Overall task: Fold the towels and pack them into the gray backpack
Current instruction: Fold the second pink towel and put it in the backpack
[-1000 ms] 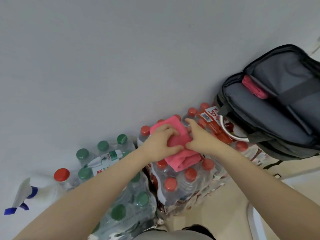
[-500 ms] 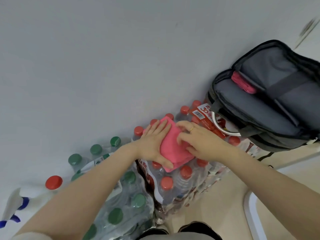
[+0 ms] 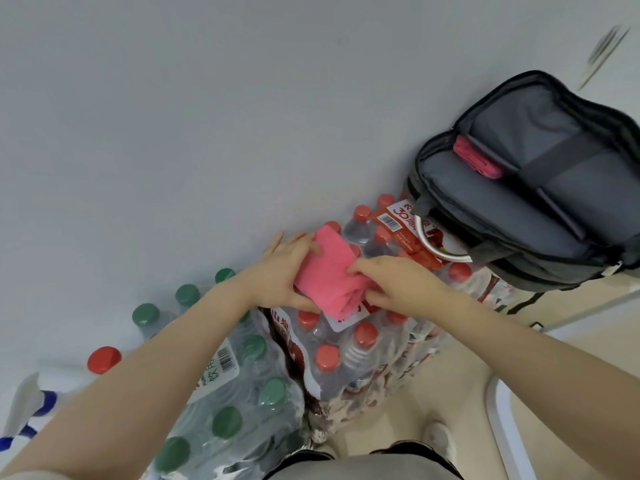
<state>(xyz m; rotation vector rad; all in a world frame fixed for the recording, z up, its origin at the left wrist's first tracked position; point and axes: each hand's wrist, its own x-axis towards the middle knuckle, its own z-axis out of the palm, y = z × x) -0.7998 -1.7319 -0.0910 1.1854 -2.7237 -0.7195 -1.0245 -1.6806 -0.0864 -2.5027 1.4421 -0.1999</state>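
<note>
Head view: a folded pink towel point(image 3: 327, 271) is pinched at both ends, left hand point(image 3: 280, 275) and right hand point(image 3: 398, 282), each grip pressed on cloth, likely so the fold is kept. The bottle pack point(image 3: 346, 344) serves as a rest, and the gray backpack point(image 3: 512, 216) is left unzipped nearby for packing.

Pink towel point(image 3: 327, 271) folded into a small thick rectangle, lying tilted on top of the red-capped bottle pack point(image 3: 346, 344), its near end bunched into soft rolled layers. Left hand point(image 3: 280, 275) grips its left edge, thumb underneath, fingers on top; right hand point(image 3: 391, 282) presses on its right side, fingers curled at the folded end. Off to the right, the gray backpack point(image 3: 533, 188) lies unzipped and wide open, dark lining showing, resting partly on the same bottle pack. A second pink towel point(image 3: 476, 161), folded, sits tucked in an inner pocket near the backpack's top edge.
</note>
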